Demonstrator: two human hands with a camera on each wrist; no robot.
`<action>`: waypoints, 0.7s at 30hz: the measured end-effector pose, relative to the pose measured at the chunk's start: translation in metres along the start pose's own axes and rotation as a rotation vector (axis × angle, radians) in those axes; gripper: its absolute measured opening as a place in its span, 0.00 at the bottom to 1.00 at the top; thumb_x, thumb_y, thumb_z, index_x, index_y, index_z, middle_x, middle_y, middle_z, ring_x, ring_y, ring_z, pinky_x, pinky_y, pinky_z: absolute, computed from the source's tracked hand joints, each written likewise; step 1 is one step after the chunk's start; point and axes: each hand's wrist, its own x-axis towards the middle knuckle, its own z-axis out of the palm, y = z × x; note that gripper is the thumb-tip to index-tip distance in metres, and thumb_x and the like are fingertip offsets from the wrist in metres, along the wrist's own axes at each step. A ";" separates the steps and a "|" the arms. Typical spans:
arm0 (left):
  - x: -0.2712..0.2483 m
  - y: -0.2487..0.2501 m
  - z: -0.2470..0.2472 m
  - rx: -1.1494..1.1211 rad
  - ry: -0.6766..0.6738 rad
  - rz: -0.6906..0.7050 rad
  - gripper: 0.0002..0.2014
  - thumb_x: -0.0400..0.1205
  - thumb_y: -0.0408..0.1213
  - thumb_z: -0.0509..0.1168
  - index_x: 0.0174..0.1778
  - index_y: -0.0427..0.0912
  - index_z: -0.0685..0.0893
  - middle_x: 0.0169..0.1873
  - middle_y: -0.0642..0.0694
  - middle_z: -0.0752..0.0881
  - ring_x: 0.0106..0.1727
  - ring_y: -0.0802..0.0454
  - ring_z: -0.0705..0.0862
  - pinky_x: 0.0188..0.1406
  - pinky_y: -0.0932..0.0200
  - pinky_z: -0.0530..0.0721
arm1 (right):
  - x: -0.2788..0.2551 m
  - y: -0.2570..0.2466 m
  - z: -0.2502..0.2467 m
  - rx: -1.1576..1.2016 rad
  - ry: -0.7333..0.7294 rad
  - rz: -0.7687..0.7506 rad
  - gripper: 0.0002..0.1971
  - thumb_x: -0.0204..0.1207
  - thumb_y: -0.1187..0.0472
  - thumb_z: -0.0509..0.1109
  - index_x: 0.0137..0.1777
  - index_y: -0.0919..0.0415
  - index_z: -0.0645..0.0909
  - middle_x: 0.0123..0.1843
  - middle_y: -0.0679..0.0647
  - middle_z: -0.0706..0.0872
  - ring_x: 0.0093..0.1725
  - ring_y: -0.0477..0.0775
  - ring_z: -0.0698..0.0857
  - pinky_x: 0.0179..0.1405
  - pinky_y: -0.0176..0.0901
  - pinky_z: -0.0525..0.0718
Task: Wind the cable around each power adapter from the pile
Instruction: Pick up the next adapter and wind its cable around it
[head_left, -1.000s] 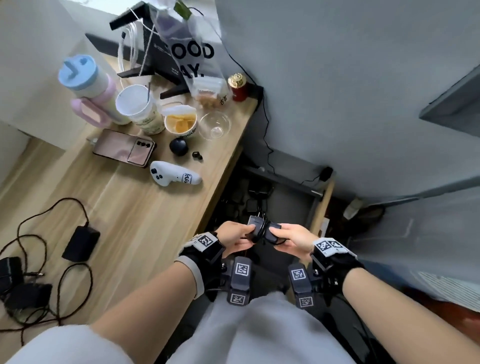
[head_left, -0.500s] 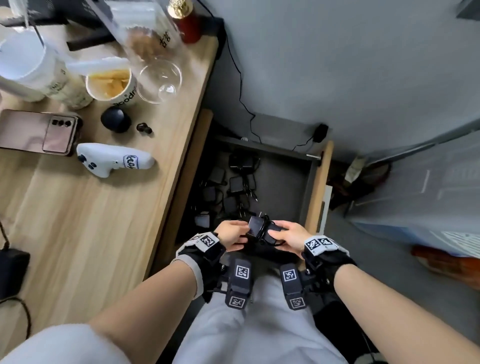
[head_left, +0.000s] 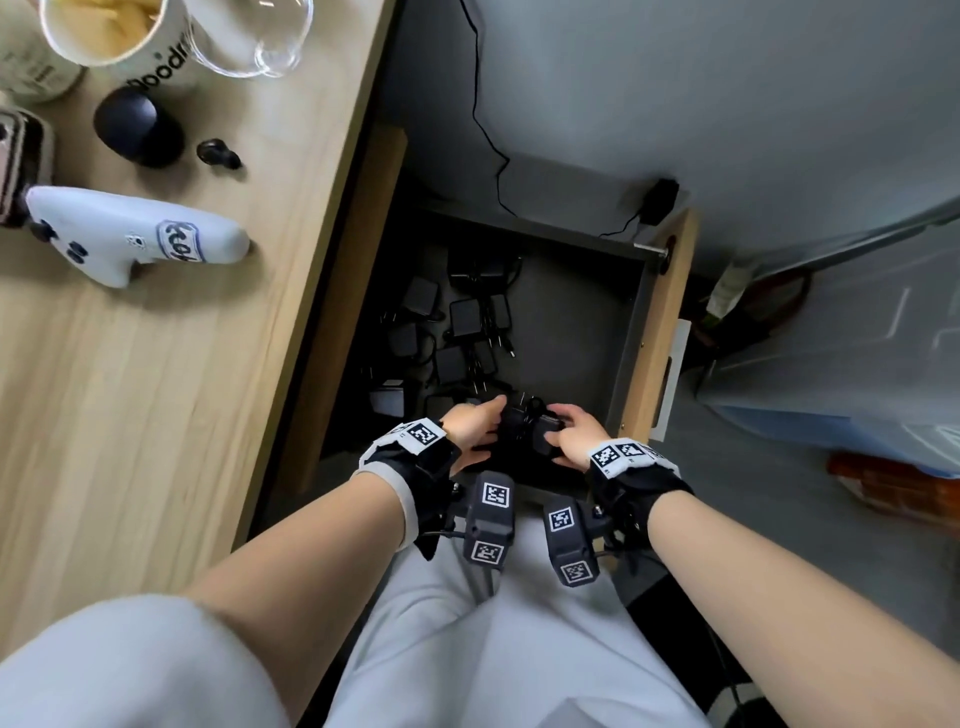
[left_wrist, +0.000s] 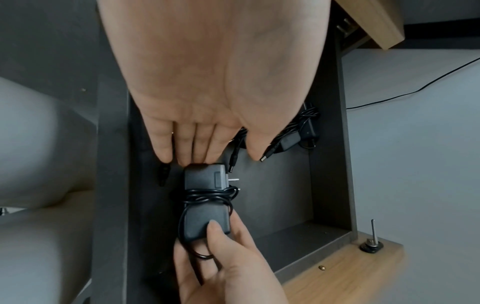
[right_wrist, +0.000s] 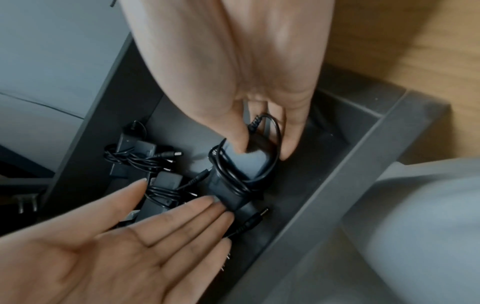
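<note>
1. Lowering over the past second from open air in front of the person to down inside the open drawer (head_left: 631, 332), both hands now set a wound power adapter (left_wrist: 206, 203) among the adapters already lying there.
2. On the left, the wooden surface (head_left: 156, 415) with its white controller (head_left: 130, 234) has slid toward the frame's edge as the head tips down toward the drawer.
3. The left hand (head_left: 470, 431) has its fingers (right_wrist: 197, 214) straight and spread, only touching the adapter's end, no longer gripping it.
4. The adapter's cable (right_wrist: 228, 176) sits in tight loops round its middle, its plug tip free beside the body.
5. The right hand (head_left: 571, 436) pinches the adapter's other end between thumb and fingers (left_wrist: 221, 232).
6. Judging from this, one adapter is finished and being stowed; the next belongs to the pile on the surface, out of view now.
</note>
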 end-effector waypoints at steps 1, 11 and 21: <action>0.001 -0.001 0.000 0.003 -0.003 -0.004 0.26 0.87 0.49 0.53 0.74 0.33 0.71 0.73 0.41 0.74 0.75 0.45 0.71 0.71 0.52 0.68 | 0.000 -0.001 -0.001 -0.018 0.002 0.010 0.24 0.80 0.70 0.61 0.76 0.58 0.68 0.73 0.59 0.74 0.70 0.60 0.76 0.50 0.45 0.82; -0.048 0.008 0.003 0.015 0.005 0.031 0.24 0.87 0.47 0.55 0.70 0.32 0.74 0.70 0.39 0.77 0.72 0.45 0.74 0.66 0.54 0.72 | -0.049 -0.034 -0.020 0.022 -0.009 -0.005 0.21 0.84 0.67 0.56 0.77 0.64 0.67 0.78 0.59 0.71 0.77 0.59 0.69 0.75 0.47 0.65; -0.156 0.061 -0.005 0.056 -0.060 0.158 0.21 0.88 0.45 0.50 0.72 0.37 0.74 0.68 0.38 0.80 0.68 0.43 0.80 0.66 0.54 0.74 | -0.160 -0.115 -0.052 0.144 -0.176 -0.073 0.19 0.85 0.66 0.49 0.71 0.67 0.73 0.70 0.63 0.79 0.68 0.60 0.79 0.66 0.44 0.76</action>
